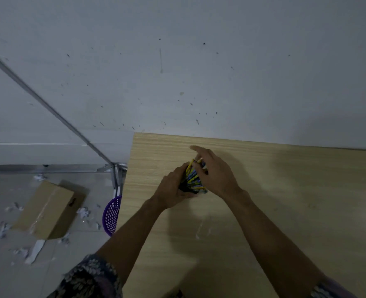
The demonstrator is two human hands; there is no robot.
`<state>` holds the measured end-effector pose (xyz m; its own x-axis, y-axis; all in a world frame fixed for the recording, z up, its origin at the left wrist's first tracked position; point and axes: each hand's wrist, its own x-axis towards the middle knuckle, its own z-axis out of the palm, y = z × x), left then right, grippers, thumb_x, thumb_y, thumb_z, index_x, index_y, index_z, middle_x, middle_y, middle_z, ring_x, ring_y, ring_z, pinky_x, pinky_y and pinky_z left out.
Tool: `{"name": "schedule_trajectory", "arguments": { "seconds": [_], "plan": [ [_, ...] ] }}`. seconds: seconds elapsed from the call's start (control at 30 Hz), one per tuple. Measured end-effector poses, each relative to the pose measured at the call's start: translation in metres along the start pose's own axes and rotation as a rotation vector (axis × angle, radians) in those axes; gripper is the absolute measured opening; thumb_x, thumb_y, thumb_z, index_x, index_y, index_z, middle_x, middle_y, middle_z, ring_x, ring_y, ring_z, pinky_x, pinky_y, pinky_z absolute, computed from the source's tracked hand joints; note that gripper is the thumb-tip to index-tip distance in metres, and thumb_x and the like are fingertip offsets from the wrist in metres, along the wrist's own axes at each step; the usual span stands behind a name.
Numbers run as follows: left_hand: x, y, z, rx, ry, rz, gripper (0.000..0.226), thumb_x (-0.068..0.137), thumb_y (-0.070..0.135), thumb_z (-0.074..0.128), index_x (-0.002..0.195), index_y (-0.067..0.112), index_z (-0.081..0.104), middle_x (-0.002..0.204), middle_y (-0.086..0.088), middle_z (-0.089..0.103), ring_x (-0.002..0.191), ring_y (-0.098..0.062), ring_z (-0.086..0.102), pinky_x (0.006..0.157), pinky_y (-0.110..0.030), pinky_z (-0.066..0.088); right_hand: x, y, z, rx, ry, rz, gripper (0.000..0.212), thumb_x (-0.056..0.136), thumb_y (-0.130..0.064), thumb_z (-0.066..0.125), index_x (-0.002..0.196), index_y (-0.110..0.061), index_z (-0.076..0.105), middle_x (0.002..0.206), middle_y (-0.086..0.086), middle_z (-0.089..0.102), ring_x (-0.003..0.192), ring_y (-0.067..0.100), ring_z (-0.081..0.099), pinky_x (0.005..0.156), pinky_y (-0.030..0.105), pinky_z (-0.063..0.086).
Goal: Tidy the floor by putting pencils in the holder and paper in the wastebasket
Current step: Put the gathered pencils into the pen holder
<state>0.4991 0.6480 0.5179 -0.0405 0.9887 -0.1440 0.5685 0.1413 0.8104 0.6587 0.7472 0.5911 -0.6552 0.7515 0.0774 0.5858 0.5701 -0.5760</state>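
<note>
Patterned sleeves (92, 280) at bottom edge; left hand (172, 191) grips dark holder (183, 187) on bench (296, 201); right hand (217, 175) clasps yellow-blue pencils (193, 180) standing in it. Purple wastebasket (112, 214) beside bench edge; paper scraps (83, 212), cardboard box (49, 209) on floor (81, 257).
</note>
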Motion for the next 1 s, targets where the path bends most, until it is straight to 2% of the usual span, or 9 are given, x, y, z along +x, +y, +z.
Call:
{"name": "schedule_trajectory", "arguments": {
  "seconds": [0.2,0.27,0.33,0.43,0.57,0.7,0.8,0.9,1.0],
  "plan": [
    [0.0,-0.003,0.001,-0.056,-0.006,-0.032,0.11,0.072,0.047,0.09,0.159,0.02,0.028,0.15,-0.001,0.049,0.131,-0.021,0.055,0.102,-0.047,0.05,-0.007,0.005,0.006,-0.001,-0.079,-0.11,0.023,0.102,-0.037,0.05,0.113,-0.02,0.059,0.134,-0.006,0.05,0.103,0.017,0.061,0.085,0.031,0.048],
    [0.0,-0.004,0.002,-0.056,-0.003,-0.034,0.11,0.072,0.045,0.091,0.159,0.018,0.028,0.151,-0.002,0.049,0.131,-0.021,0.055,0.102,-0.046,0.05,-0.004,0.008,0.007,0.058,-0.064,-0.027,0.023,0.102,-0.038,0.051,0.114,-0.019,0.057,0.132,-0.004,0.05,0.107,0.02,0.062,0.086,0.03,0.046],
    [0.0,-0.004,0.002,-0.066,0.013,-0.036,0.11,0.072,0.045,0.091,0.158,0.018,0.029,0.15,-0.002,0.049,0.131,-0.02,0.055,0.103,-0.045,0.05,-0.009,0.012,0.003,0.23,0.037,0.165,0.041,0.102,-0.05,0.049,0.132,-0.022,0.049,0.139,-0.005,0.049,0.125,0.016,0.054,0.101,0.033,0.044],
    [0.001,-0.005,0.005,-0.104,0.013,-0.056,0.112,0.068,0.054,0.09,0.158,0.019,0.031,0.15,-0.003,0.05,0.133,-0.024,0.055,0.105,-0.047,0.048,-0.037,0.019,0.002,0.335,0.302,0.214,0.063,0.098,-0.059,0.051,0.15,-0.026,0.037,0.152,-0.01,0.042,0.141,0.011,0.041,0.116,0.039,0.037],
    [0.002,-0.01,0.007,-0.115,-0.011,-0.007,0.112,0.07,0.057,0.084,0.158,0.014,0.031,0.153,-0.01,0.048,0.136,-0.03,0.053,0.107,-0.054,0.046,-0.057,0.014,0.02,0.157,0.137,0.049,0.094,0.085,-0.068,0.065,0.159,-0.031,0.022,0.166,-0.012,0.021,0.153,0.011,0.022,0.121,0.03,0.023],
    [0.003,-0.006,0.004,-0.102,0.007,-0.038,0.114,0.062,0.073,0.082,0.155,0.024,0.037,0.153,-0.005,0.049,0.138,-0.026,0.051,0.111,-0.051,0.044,-0.024,0.012,0.028,0.11,0.152,0.078,0.065,0.093,-0.06,0.061,0.15,-0.035,0.04,0.15,-0.008,0.043,0.14,0.011,0.04,0.114,0.031,0.038],
    [0.004,-0.006,0.006,-0.122,-0.017,-0.097,0.105,0.069,0.054,0.089,0.154,0.028,0.033,0.148,0.006,0.052,0.129,-0.014,0.056,0.104,-0.035,0.051,0.002,0.014,0.026,0.114,0.152,0.098,0.039,0.096,-0.061,0.057,0.128,-0.039,0.058,0.119,-0.014,0.059,0.11,0.012,0.05,0.095,0.034,0.049],
    [0.004,-0.006,0.004,-0.166,-0.025,-0.143,0.099,0.071,0.053,0.088,0.151,0.036,0.033,0.141,0.014,0.055,0.118,-0.01,0.061,0.086,-0.018,0.049,0.011,0.014,0.022,0.15,0.089,-0.023,0.028,0.093,-0.064,0.059,0.103,-0.038,0.059,0.104,-0.021,0.055,0.099,0.007,0.051,0.084,0.022,0.044],
    [0.002,-0.008,0.0,-0.187,-0.041,-0.128,0.097,0.072,0.057,0.086,0.152,0.042,0.033,0.142,0.022,0.053,0.117,0.001,0.059,0.089,-0.017,0.05,0.013,0.013,0.016,0.242,0.109,0.063,0.021,0.093,-0.055,0.063,0.097,-0.036,0.056,0.105,-0.018,0.052,0.099,0.005,0.056,0.082,0.024,0.048]
  ]
}}
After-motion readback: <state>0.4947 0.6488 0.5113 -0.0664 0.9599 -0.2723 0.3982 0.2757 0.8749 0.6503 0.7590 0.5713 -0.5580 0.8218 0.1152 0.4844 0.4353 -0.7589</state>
